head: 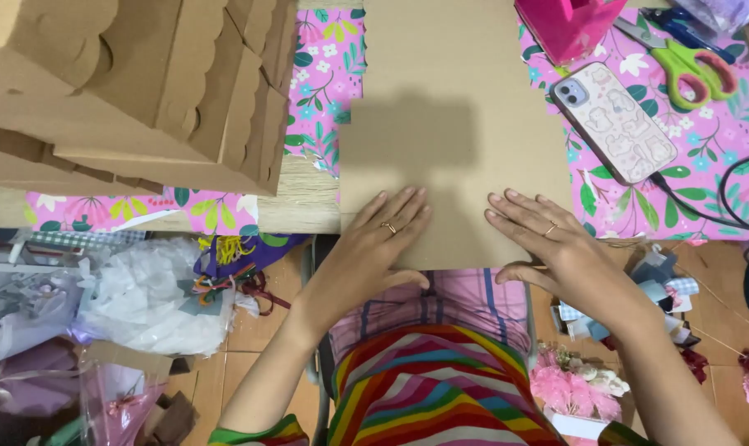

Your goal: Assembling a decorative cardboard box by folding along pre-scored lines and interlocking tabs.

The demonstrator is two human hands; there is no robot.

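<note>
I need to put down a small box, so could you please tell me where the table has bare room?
Free: the flat brown cardboard sheet beyond both hands, and the floral cloth strip beside the stacked cardboard boxes. Crowded: the right side, with the phone, green-handled scissors and pink bag.

Table (308,202) w/ floral cloth (688,157) — cardboard sheet (440,107) mid; boxes (135,91) left of it; phone (612,122), scissors (690,64) right.

Matt brown cardboard sheet (440,99); glossy floral tablecloth (680,165); plastic-handled scissors (688,62)
</note>
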